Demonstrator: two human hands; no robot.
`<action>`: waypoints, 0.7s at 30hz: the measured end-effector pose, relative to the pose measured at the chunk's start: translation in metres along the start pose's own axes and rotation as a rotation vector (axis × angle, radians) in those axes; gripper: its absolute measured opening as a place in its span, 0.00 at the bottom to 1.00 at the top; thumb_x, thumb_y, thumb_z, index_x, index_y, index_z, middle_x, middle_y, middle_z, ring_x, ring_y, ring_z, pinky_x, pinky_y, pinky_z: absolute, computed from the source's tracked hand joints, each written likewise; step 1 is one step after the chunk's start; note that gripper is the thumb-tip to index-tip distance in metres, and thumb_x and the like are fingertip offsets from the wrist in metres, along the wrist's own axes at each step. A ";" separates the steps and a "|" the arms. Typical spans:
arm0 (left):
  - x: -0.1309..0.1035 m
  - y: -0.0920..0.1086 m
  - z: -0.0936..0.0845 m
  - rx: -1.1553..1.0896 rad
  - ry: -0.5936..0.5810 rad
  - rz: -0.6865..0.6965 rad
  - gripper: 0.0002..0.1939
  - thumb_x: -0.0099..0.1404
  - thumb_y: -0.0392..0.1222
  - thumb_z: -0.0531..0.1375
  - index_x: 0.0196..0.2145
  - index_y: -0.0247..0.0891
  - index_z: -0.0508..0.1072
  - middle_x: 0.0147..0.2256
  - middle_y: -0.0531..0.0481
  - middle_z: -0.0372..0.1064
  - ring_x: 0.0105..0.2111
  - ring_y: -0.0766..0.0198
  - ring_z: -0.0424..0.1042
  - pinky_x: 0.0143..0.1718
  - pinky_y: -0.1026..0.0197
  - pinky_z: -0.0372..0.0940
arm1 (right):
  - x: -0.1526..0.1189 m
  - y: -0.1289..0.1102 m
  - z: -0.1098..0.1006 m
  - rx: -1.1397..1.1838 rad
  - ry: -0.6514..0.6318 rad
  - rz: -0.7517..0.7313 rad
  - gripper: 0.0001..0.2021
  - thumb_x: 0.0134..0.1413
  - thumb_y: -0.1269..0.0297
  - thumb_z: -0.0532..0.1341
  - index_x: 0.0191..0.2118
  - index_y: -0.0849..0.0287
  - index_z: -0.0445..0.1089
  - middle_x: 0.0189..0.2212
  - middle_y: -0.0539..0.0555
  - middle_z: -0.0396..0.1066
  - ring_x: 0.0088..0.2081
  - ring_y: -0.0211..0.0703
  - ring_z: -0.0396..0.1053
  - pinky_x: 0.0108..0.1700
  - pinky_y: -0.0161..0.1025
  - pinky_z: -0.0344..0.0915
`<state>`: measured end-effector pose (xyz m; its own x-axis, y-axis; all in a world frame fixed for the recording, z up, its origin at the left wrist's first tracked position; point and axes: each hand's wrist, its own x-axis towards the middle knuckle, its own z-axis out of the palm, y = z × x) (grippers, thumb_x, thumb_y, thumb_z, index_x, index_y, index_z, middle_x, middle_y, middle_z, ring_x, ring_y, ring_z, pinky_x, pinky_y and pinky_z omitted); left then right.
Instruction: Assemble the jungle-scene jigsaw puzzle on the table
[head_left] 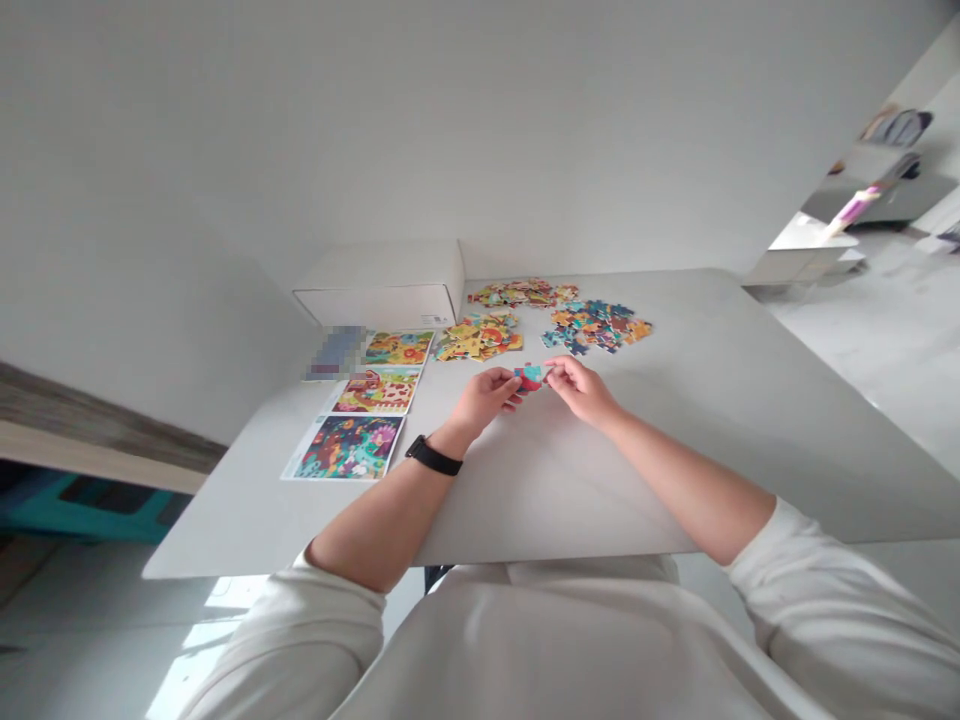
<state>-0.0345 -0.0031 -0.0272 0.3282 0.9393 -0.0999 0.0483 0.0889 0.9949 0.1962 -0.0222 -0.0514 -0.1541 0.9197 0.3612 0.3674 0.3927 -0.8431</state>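
My left hand (489, 396), with a black band on its wrist, pinches a small red and teal puzzle piece (530, 376) above the middle of the table. At the right side of that piece, my right hand (579, 388) has thumb and forefinger pressed together; whatever lies between them is too small to make out. Beyond the hands are a yellow puzzle pile (481, 337), a blue and orange pile (596, 326) and a red and cream pile (525, 293).
Three picture sheets (351, 447) lie in a column on the left of the white table (600, 500). A white box (379, 285) stands against the wall at the back left, with a blurred-out item (335, 352) in front of it.
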 end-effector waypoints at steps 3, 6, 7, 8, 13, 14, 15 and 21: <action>0.001 -0.007 0.000 0.055 -0.014 -0.013 0.26 0.58 0.61 0.75 0.35 0.36 0.74 0.32 0.46 0.80 0.29 0.65 0.77 0.29 0.65 0.71 | 0.002 0.008 0.003 0.130 -0.066 0.133 0.21 0.64 0.45 0.64 0.53 0.55 0.73 0.36 0.52 0.77 0.37 0.46 0.76 0.43 0.43 0.72; 0.000 -0.011 0.006 0.052 -0.050 -0.026 0.26 0.60 0.62 0.73 0.34 0.36 0.73 0.31 0.47 0.79 0.28 0.66 0.77 0.30 0.65 0.72 | 0.003 0.007 0.004 0.198 -0.104 0.207 0.22 0.55 0.44 0.70 0.47 0.55 0.74 0.34 0.51 0.78 0.34 0.45 0.74 0.40 0.41 0.70; -0.001 -0.012 0.008 0.048 -0.056 -0.031 0.25 0.62 0.62 0.72 0.34 0.36 0.73 0.31 0.47 0.79 0.28 0.66 0.77 0.30 0.65 0.72 | 0.003 0.005 0.003 0.215 -0.110 0.221 0.22 0.53 0.45 0.71 0.45 0.55 0.74 0.34 0.51 0.78 0.34 0.44 0.74 0.41 0.41 0.70; -0.002 -0.012 0.010 0.044 -0.057 -0.037 0.25 0.64 0.62 0.70 0.34 0.36 0.72 0.32 0.47 0.79 0.27 0.67 0.76 0.30 0.65 0.72 | 0.003 0.004 0.003 0.232 -0.110 0.235 0.21 0.51 0.45 0.72 0.43 0.56 0.74 0.34 0.51 0.78 0.35 0.45 0.74 0.41 0.41 0.70; -0.002 -0.009 0.013 0.000 -0.025 -0.054 0.22 0.72 0.60 0.64 0.39 0.36 0.73 0.37 0.44 0.81 0.28 0.67 0.77 0.29 0.65 0.72 | 0.004 0.000 0.003 0.311 -0.047 0.322 0.22 0.47 0.44 0.73 0.38 0.55 0.72 0.33 0.52 0.80 0.35 0.46 0.75 0.40 0.42 0.69; -0.002 -0.008 0.013 -0.007 -0.014 -0.045 0.22 0.71 0.61 0.64 0.40 0.36 0.73 0.38 0.44 0.81 0.29 0.67 0.77 0.29 0.66 0.72 | 0.004 0.000 0.003 0.315 -0.039 0.331 0.22 0.46 0.44 0.74 0.37 0.55 0.71 0.32 0.52 0.80 0.34 0.46 0.75 0.40 0.42 0.69; -0.003 -0.008 0.012 -0.009 -0.003 -0.033 0.22 0.70 0.61 0.64 0.40 0.37 0.73 0.38 0.44 0.81 0.30 0.66 0.77 0.29 0.66 0.72 | 0.004 0.000 0.003 0.315 -0.035 0.335 0.23 0.45 0.43 0.74 0.37 0.54 0.71 0.32 0.52 0.80 0.34 0.47 0.75 0.40 0.42 0.69; -0.002 -0.011 0.010 0.009 0.019 0.036 0.25 0.59 0.61 0.73 0.35 0.37 0.72 0.30 0.50 0.75 0.30 0.65 0.76 0.28 0.65 0.72 | 0.002 -0.001 0.006 0.248 -0.074 0.325 0.21 0.47 0.43 0.72 0.36 0.54 0.71 0.30 0.51 0.79 0.32 0.46 0.73 0.39 0.42 0.67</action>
<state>-0.0263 -0.0088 -0.0381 0.3116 0.9481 -0.0636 0.0453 0.0521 0.9976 0.1901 -0.0205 -0.0526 -0.1352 0.9901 0.0383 0.1771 0.0622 -0.9822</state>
